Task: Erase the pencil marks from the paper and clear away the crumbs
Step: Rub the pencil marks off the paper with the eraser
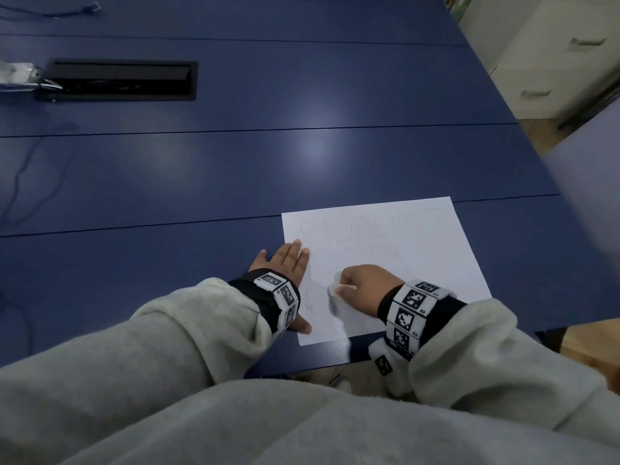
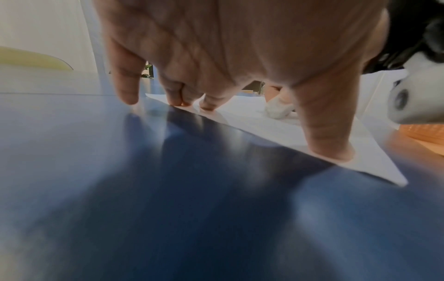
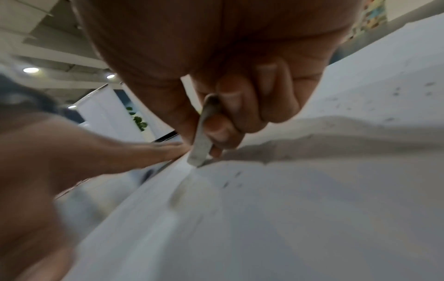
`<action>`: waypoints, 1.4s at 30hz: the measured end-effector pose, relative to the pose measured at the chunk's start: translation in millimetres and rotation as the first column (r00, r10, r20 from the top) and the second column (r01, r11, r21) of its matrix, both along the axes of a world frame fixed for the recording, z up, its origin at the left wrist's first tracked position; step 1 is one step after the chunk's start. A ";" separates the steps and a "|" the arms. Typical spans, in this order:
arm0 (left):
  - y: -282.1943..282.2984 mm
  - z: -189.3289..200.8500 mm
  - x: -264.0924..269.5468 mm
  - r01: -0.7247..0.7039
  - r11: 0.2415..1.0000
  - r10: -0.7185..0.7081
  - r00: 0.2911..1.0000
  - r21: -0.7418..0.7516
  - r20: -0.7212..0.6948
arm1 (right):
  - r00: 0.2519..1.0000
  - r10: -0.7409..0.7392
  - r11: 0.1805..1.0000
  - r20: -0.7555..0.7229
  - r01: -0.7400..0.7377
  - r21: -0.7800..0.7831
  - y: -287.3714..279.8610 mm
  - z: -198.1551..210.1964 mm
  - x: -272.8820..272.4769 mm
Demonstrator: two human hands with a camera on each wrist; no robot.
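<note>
Erasing: right hand (image 1: 364,283) grip pinches eraser (image 1: 332,289), tip on paper (image 1: 436,263).
Remaining: pencil marks (image 1: 335,229) beyond grip.
Bracing: left hand (image 1: 287,263) flat.

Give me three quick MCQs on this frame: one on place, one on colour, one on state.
1. Where does the left hand rest?
A. On the paper's left edge
B. On the cabinet
C. In the lap

2. What colour is the table?
A. Red
B. Blue
C. Green

3. What is the right hand doing?
A. Lying flat and open
B. Holding an eraser against the paper
C. Hanging off the table

Answers: 1 A, its straight fingers press the sheet's edge; 2 B, the tabletop is dark blue all round the sheet; 3 B, the right wrist view shows fingers and thumb pinching the eraser, its tip on the sheet.
</note>
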State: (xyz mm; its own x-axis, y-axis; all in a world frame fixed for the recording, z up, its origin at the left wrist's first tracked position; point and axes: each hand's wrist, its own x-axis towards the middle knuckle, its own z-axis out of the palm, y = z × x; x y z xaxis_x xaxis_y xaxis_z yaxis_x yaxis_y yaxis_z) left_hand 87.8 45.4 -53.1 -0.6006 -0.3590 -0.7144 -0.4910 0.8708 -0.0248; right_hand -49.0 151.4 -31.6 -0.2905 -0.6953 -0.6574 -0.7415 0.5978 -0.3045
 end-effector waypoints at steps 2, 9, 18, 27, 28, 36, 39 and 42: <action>0.5 1.8 -0.5 0.004 1.000 -0.004 1.000 -0.007 0.006 | 0.993 -0.114 0.992 -0.014 0.113 -0.060 -4.1 2.7 -10.7; 1.6 2.8 -4.2 0.029 0.999 -0.029 1.000 -0.027 0.003 | 0.995 -0.097 0.995 -0.007 0.097 -0.024 1.7 -1.4 -10.0; -0.3 2.3 -17.9 0.140 0.987 -0.145 0.988 -0.077 -0.055 | 0.972 -0.232 0.971 -0.024 0.230 -0.065 12.1 -1.4 -14.6; -7.3 -14.3 -18.1 0.254 0.967 -0.251 0.958 0.004 -0.142 | 0.974 -0.218 0.976 -0.064 0.216 -0.032 8.0 12.0 3.4; -7.4 -15.4 -17.4 0.253 0.967 -0.250 0.957 0.006 -0.148 | 0.984 -0.171 0.985 -0.050 0.170 -0.013 8.7 10.1 12.9; -7.3 -23.2 -17.2 0.241 0.970 -0.231 0.955 0.033 -0.188 | 0.983 -0.144 0.989 -0.116 0.139 -0.050 4.0 13.7 14.6; -6.2 -24.1 -16.0 0.242 0.970 -0.233 0.954 0.027 -0.188 | 0.995 -0.070 0.997 -0.070 0.070 -0.014 8.7 12.0 30.6; -5.2 -23.4 -16.5 0.240 0.970 -0.233 0.954 0.020 -0.188 | 0.999 -0.021 1.000 -0.047 0.021 -0.001 11.6 12.7 35.2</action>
